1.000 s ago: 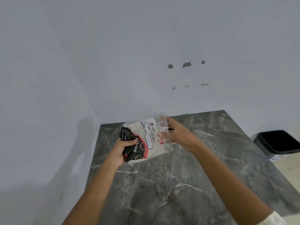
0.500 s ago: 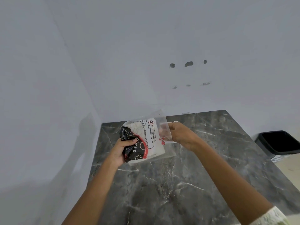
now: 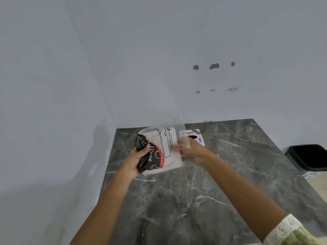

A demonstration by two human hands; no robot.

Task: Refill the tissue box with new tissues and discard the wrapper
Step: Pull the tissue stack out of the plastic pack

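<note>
A pack of tissues (image 3: 163,151) in a plastic wrapper, white with black and red print, is held above the dark marble table (image 3: 203,200). My left hand (image 3: 137,160) grips its black left end. My right hand (image 3: 192,153) pinches the clear open flap of the wrapper (image 3: 181,137) at the right end. Behind my right hand a white tissue box (image 3: 195,136) with a dark oval slot lies on the table, partly hidden by the wrapper and my fingers.
A black waste bin (image 3: 309,157) stands on the floor off the table's right edge. White walls meet in a corner just behind and to the left of the table.
The clear wrapper flap has been pulled up and to the right, and the white tissue box has come into view behind my right hand. My left hand keeps its grip.
</note>
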